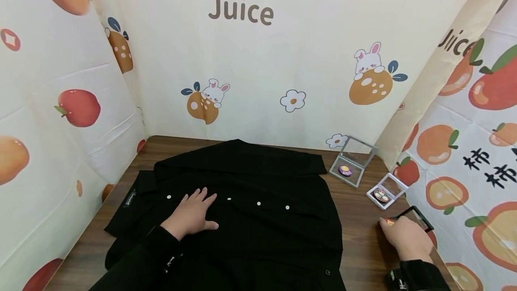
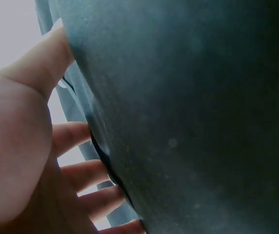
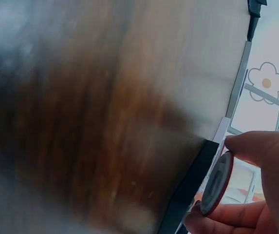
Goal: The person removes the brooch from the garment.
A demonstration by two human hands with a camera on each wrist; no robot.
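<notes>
A brown wood-grain table [image 1: 363,246] stands inside fruit-printed cloth walls [image 1: 60,102]. A black shirt [image 1: 250,219] lies spread across it, the left hand [image 1: 193,215] resting flat, fingers straight. Only the right-wrist view shows the right hand [image 3: 261,195] pinching a round badge [image 3: 216,184] beside a black case [image 1: 418,218].

A black shirt [image 1: 258,201] with a row of small white buttons lies spread flat on the table [image 1: 359,219], collar toward the back wall; the left hand [image 1: 193,215] rests flat on its front. To the right of the shirt, near the table's edge, the right hand [image 1: 405,237] pinches a small round badge [image 3: 216,184] with a red rim between thumb and finger, just beside a black-framed case [image 1: 420,219].
</notes>
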